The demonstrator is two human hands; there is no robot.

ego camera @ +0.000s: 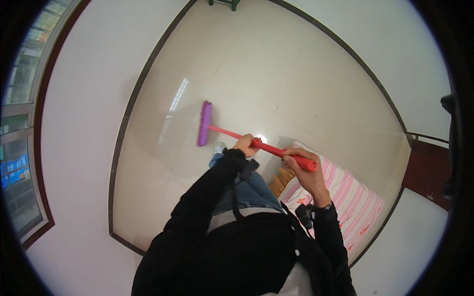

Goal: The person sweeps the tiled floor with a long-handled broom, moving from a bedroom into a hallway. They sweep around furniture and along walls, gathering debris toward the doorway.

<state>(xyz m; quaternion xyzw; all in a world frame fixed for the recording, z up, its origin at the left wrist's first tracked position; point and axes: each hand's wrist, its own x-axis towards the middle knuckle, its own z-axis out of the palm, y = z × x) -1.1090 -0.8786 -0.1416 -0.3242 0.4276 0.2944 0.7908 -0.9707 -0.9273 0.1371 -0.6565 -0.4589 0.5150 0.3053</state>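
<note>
A floor brush with a purple bristled head (204, 124) and a long red handle (272, 149) reaches across my body to the left. My left hand (247, 145) is wrapped around the handle's middle part. Close to the thick end of the handle, my right hand (305, 172) grips it, with the open tube end poking out past the thumb. The brush head is at the glossy tiled floor (251, 85), bristles facing left, just beyond my shoe (219, 148). Dark devices are strapped at both wrists.
A bed or pad with a pink-striped cover (355, 199) lies close on my right, a brown cloth (282, 182) at its edge. Dark skirting (127, 107) borders the floor. A green stool (234, 5) is at the far end, a window (16, 155) left, a dark red door (426, 166) right.
</note>
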